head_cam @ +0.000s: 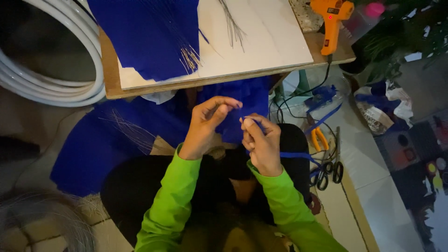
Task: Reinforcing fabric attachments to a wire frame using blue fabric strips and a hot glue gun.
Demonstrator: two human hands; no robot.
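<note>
While my right hand [262,147] pinches a blue strip [298,155] between thumb and curled fingers, my left hand [207,123] hangs loosely curled just beside it, gripping nothing I can see, over blue cloth [107,149] below the board [261,42].

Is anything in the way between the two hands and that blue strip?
Nothing visible. The right hand already pinches the blue strip, which trails off to its right side. The left hand is close beside it, fingers curled, with only a small open gap between them.
</note>
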